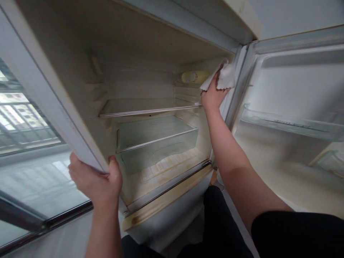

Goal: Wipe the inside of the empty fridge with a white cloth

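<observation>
An open refrigerator [139, 79] fills the middle of the view. My left hand [98, 179] is closed around the left front edge of its cabinet, thumb on the inner side. High on the right inner wall, my right hand [213, 95] grips a white cloth [226, 75] and presses it near the front edge. Part of the fingers is hidden by the cloth. Just left of it is a yellowish control housing with a dial [194, 76]. Below lie a glass shelf [150, 105] and a clear drawer [161, 141].
The open door [298, 79] stands at the right with a clear door shelf [290, 122]. Yellowish stains mark the refrigerator floor [172, 165]. Below is a closed lower compartment front [166, 215], close to my legs [220, 222]. A window [29, 118] with railings outside is at the left.
</observation>
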Demonstrator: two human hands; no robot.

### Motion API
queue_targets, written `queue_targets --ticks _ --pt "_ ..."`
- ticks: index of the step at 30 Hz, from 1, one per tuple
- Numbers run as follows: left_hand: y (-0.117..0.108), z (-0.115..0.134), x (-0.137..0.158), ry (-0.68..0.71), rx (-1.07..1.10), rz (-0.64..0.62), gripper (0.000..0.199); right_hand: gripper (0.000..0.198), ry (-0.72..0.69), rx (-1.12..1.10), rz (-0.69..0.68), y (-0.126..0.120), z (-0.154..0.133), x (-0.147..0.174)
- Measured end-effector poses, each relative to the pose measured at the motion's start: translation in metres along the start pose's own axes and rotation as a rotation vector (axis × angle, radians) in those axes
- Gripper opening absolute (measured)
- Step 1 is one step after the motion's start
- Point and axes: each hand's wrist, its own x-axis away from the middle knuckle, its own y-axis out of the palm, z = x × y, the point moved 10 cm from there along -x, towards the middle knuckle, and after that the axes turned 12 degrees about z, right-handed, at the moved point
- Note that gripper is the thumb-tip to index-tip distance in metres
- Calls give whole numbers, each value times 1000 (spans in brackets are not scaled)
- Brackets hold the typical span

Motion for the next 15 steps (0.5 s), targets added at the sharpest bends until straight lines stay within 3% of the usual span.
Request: queue_targets --ticks 7,15 --pt "1 -5 1 13 -14 14 97 68 -38 -49 6 8 -14 -27" --pt "-5 1 2 103 34 70 93 57 11 -103 -99 1 -6 1"
